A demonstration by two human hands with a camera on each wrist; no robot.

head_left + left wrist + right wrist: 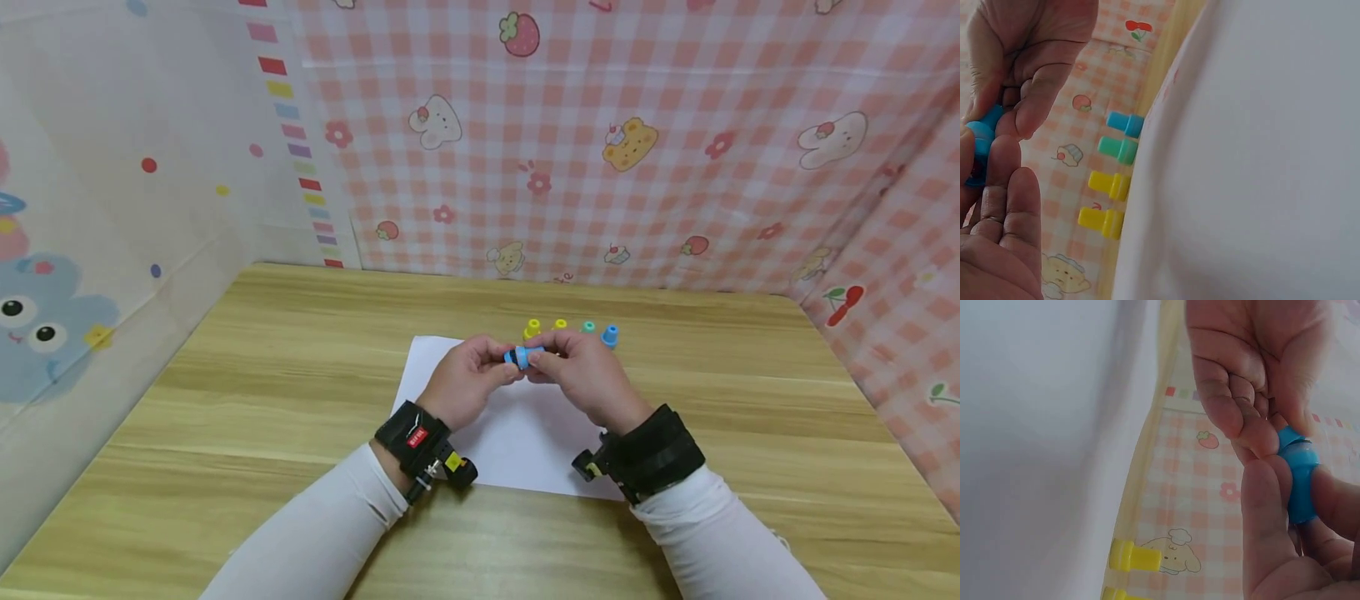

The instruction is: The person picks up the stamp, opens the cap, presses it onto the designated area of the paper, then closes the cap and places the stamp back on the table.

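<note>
Both hands meet over the white paper point(525, 433) in the head view, holding one small blue stamp point(522, 357) between them. The thumb and fingers of my left hand point(461, 383) pinch its left end. My right hand point(592, 375) grips the other end. In the right wrist view, the blue stamp point(1302, 484) shows a wide body with a pale translucent rim, and a blue cap point(1290, 436) tilted against that rim under the left fingers. A dark part shows near the left end in the head view. Fingers hide much of the stamp.
Just beyond the hands stands a row of similar small pieces: two yellow stamps point(1109, 185), a green one point(588, 327) and a blue one point(611, 336). The paper lies on a wooden table point(300, 367), with patterned cloth point(570, 192) hanging behind and at the sides.
</note>
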